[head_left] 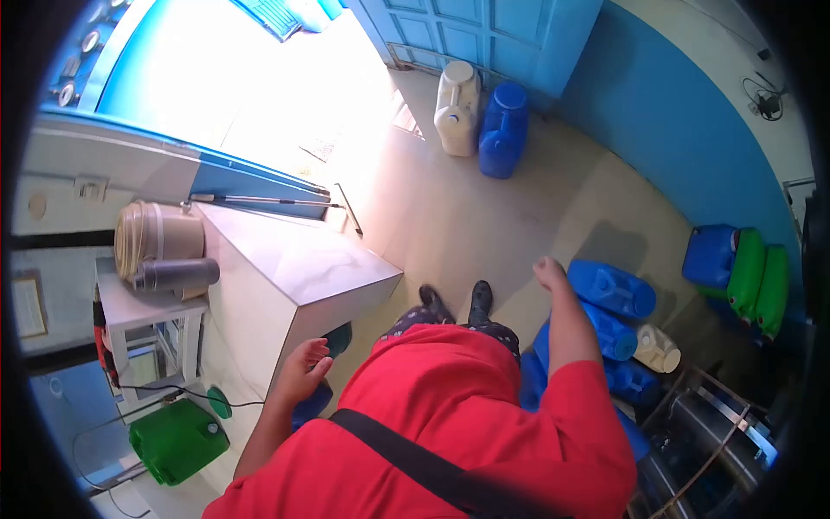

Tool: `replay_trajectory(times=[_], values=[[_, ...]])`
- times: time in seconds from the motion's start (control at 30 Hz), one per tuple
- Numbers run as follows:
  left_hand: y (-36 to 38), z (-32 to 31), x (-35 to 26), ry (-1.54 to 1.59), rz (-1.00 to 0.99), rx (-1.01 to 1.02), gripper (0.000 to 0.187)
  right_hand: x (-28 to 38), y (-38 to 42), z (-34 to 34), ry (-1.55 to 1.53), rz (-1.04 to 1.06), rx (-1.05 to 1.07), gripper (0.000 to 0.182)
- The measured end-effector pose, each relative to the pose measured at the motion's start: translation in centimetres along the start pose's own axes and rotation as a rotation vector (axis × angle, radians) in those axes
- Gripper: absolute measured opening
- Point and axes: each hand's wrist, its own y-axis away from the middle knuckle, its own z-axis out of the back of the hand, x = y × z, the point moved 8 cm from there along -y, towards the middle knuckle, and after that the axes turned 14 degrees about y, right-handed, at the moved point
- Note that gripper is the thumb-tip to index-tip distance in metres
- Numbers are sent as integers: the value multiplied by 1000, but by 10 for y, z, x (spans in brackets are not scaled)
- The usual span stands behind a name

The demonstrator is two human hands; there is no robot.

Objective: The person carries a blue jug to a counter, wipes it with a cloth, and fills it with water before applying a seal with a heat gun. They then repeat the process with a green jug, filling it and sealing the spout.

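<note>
My left hand point(304, 369) hangs beside the white marble-like counter point(290, 268), palm partly up, fingers slightly curled and apart, with nothing in it. My right hand point(549, 273) is closed, held out over the floor just left of a blue jug point(612, 288) lying on its side; nothing shows in its fingers. More blue jugs point(609, 333) and a cream jug point(657, 349) lie beneath my right forearm. A green jug point(179, 441) rests at the lower left, past my left forearm.
A cream jug point(456, 108) and a blue jug point(503, 130) stand by the blue door point(484, 35). At right are a blue jug point(711, 255) and green jugs point(745, 275). A beige bucket point(164, 235) is at left. A metal rack point(709, 432) stands lower right.
</note>
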Motion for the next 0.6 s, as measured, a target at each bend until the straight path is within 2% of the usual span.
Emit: replay_trajectory(times=[0.03, 0.07, 0.13, 0.27, 0.4, 0.47, 0.53, 0.57, 0.6], values=[[-9, -3, -12, -9, 9, 9, 41, 22, -10, 31, -139, -98, 41, 35], [-20, -3, -22, 23, 48, 8, 41, 31, -54, 34, -155, 1, -105, 32], [-51, -3, -45, 56, 84, 6, 41, 80, -80, 92, -151, 72, -182, 32], [-148, -12, -86, 128, 103, 80, 42, 133, -164, 145, -147, 85, -236, 30], [-308, -26, -103, 211, 56, 180, 41, 172, -257, 182, -51, 44, -361, 31], [-418, -42, -105, 260, 31, 228, 42, 185, -316, 195, 21, 23, -407, 34], [-521, -64, -112, 237, 20, 291, 44, 184, -389, 183, 57, -72, -315, 55], [-575, -77, -124, 186, 18, 356, 45, 189, -426, 178, 61, -68, -299, 55], [-602, -73, -115, 190, 46, 359, 45, 179, -458, 169, -99, -128, -316, 63]])
